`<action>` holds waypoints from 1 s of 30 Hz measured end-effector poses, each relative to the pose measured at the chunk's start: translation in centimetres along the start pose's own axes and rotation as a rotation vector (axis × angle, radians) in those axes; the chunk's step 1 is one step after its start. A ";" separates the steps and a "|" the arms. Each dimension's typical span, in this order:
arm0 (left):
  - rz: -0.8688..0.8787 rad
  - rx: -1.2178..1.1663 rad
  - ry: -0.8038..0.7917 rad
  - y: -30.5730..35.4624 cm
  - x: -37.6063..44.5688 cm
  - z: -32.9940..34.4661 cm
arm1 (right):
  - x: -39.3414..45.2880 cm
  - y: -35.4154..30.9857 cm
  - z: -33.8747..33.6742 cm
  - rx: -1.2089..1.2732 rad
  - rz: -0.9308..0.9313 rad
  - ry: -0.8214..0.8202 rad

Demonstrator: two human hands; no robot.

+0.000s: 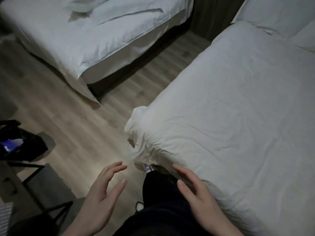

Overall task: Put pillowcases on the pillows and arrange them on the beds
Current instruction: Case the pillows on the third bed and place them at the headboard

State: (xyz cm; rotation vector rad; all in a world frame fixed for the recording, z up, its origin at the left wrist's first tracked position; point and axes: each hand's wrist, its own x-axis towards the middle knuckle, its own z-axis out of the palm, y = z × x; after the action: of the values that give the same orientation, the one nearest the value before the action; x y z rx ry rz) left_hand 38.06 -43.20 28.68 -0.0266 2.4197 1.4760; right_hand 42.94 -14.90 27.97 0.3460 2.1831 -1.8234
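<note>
Black bag (20, 143) on wood floor, well left of the left hand (100, 191). Left hand: fingers spread, holding nothing. Right hand (196, 189): fingers extended, empty, at near bed's (238, 116) corner. Pillows (281, 16), probably two, far beyond right hand.

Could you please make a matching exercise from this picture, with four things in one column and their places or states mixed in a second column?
Things:
1. left hand
2. right hand
3. far bed
4. black bag

Places or states:
A. at the left edge, on the floor
B. top left, with rumpled white bedding
C. open, over the wooden floor
D. open, at the edge of the near bed

Pairs: 1-C, 2-D, 3-B, 4-A
</note>
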 end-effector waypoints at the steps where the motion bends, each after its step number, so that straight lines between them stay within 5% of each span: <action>1: -0.001 0.012 0.003 0.0 1.6 -0.7 | 1.4 -0.1 0.4 0.002 0.011 -0.004; 16: 0.042 0.080 0.001 4.4 24.7 -11.8 | 24.8 -12.6 2.7 -0.080 0.014 0.016; 30: 0.074 0.108 -0.096 0.3 47.7 -30.5 | 46.0 -23.2 16.6 -0.051 0.069 0.132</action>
State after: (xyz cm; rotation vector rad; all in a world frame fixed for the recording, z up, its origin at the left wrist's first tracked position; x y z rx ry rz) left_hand -14.98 -62.84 29.12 0.1554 2.4417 1.3425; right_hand -7.24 -35.03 30.02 0.5374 2.2703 -1.7504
